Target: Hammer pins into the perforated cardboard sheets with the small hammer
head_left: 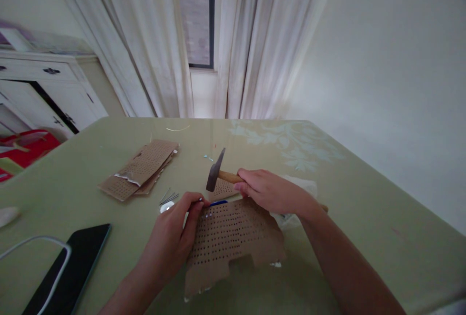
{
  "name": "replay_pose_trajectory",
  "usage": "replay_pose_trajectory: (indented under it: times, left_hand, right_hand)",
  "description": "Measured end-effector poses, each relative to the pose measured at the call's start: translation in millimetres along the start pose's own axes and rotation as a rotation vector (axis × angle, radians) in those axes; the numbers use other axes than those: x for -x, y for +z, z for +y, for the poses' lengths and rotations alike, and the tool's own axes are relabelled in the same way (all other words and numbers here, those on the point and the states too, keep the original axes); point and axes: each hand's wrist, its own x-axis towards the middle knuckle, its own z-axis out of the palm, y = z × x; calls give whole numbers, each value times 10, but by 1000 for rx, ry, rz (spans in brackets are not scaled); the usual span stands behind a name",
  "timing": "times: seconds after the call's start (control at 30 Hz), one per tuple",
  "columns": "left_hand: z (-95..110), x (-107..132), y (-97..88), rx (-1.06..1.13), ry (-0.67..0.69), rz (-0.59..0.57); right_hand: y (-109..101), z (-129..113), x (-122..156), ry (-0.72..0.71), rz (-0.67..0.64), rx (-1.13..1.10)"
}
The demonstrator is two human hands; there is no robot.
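Note:
My right hand (267,190) is closed around the wooden handle of a hammer (229,176). The hammer's dark metal head is raised a little above the cardboard, to the right of my left hand. With thumb and forefinger, my left hand (178,230) pinches a small nail (200,200), of which only a shiny tip shows. Below both hands lies a piece of brown cardboard (233,232), punched with rows of small holes and torn along its near edge. A blue object (219,203) sticks out at its far edge. Another punched cardboard piece (223,190) is partly hidden behind.
Several loose nails (169,197) and a small white object (167,207) lie beside my left hand. Stacked punched cardboard (145,167) is farther left. A dark tablet (73,266) with a white cable (67,252) rests at near left. Clear plastic (300,186) lies behind my right wrist.

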Motion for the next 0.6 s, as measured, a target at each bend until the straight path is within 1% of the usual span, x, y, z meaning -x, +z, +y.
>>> replay_pose_trajectory:
  times: [0.17, 0.33, 0.5, 0.6]
  left_hand:
    - [8, 17, 29, 56, -54, 12]
    - [33, 28, 31, 78, -94, 47]
    - [16, -16, -6, 102, -75, 69]
    - [-9, -34, -14, 135, -80, 63]
  right_hand:
    - [51, 57, -85, 31, -86, -150]
    - [57, 108, -127, 25, -43, -226]
    - [122, 90, -178, 33, 7, -177]
    - [179, 104, -212, 28, 6, -155]
